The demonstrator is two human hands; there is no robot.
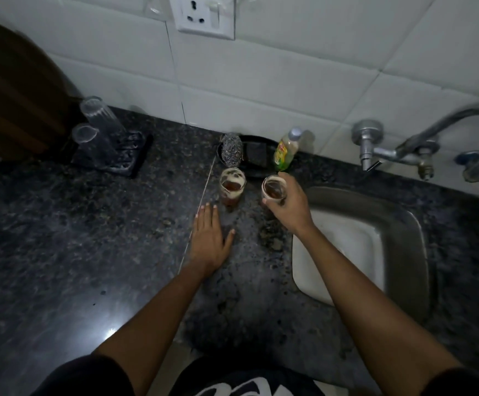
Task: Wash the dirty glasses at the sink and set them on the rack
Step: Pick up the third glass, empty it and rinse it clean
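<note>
Dark speckled granite worktop, dim light. Steel sink sunk in at the right end, tap on the tiled wall above it.

Right hand grips a dirty glass from the side, fingers curled round it, brown dregs inside; the glass is just beside the sink's left rim, and whether it is lifted or still standing is unclear.

Second dirty glass stands upright just to the left, foam-streaked, brown liquid in the bottom.

Left hand lies flat on the worktop, fingers straight, holding nothing, its fingertips near that glass.

Near the back edge: a steel scrubber and a dark sponge in a black dish, with a green soap bottle beside it.

Rack near the back left corner, with two clean glasses upturned on it.
</note>
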